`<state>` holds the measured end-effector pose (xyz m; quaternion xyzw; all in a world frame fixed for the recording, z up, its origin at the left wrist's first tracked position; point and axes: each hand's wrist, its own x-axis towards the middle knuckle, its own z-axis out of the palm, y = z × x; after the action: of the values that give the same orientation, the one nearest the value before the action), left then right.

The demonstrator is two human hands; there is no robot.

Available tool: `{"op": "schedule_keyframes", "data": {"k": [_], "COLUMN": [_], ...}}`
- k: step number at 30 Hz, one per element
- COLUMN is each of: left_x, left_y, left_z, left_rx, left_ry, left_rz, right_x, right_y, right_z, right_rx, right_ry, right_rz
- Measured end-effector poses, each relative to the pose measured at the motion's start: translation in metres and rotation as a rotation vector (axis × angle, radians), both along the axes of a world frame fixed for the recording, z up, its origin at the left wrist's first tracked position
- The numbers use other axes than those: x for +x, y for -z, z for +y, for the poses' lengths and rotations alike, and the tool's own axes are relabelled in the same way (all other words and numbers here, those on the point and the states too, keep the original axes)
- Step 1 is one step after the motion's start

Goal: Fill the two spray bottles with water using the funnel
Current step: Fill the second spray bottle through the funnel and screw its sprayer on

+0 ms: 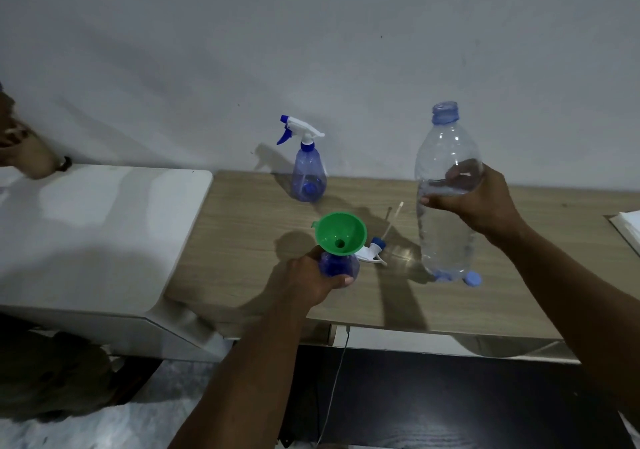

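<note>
Right, from the head camera, the left hand (311, 280) is wrapped around a small blue spray bottle (337, 265) standing on the bench (249, 240), grip closed on its body, thumb across the front. Most of that bottle is hidden under the green funnel (341, 233) sitting in its neck and behind the fingers, so its water level can't be read. The right hand (481, 202) has its grip closed around the middle of a big clear water bottle (446, 188), held upright with the cap off; its base is down by the bench top, though whether it touches is hard to say. Water shows inside it, the surface roughly level with the fingers. A blue cap (472, 279) lies just beside its base. Between the two hands lies a loose spray head (372, 249), white with a blue collar, its thin tube (393, 220) pointing away toward the wall. Further back, near the wall, the second spray bottle (308, 171) stands upright with its trigger top on. Off to the left a white table (104, 213) butts against the bench. At the right edge something pale, maybe paper (628, 226), is cut off. A thin cable (334, 389) hangs below the bench front.
</note>
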<state>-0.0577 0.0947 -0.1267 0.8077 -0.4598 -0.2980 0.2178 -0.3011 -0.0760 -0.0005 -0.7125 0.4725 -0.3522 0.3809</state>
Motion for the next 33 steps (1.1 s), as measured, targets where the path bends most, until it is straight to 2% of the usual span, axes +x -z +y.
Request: {"op": "schedule_keyframes", "data": {"k": [9, 16, 24, 33], "left_x": [0.000, -0.001, 0.001, 0.004], "left_y": [0.000, 0.007, 0.007, 0.012], "left_z": [0.001, 0.001, 0.000, -0.001], "left_rx": [-0.002, -0.048, -0.069, -0.060], "left_ry": [0.017, -0.027, 0.002, 0.012], "left_rz": [0.029, 0.106, 0.024, 0.072], "right_x": [-0.001, 0.004, 0.009, 0.013], "right_y": [-0.014, -0.012, -0.012, -0.012], "right_z": [0.007, 0.019, 0.021, 0.013], "right_rx": [-0.179, -0.307, -0.358, -0.378], "right_ry": [-0.300, -0.367, -0.399, -0.412], "right_rz": [0.559, 0.836, 0.981, 1.120]}}
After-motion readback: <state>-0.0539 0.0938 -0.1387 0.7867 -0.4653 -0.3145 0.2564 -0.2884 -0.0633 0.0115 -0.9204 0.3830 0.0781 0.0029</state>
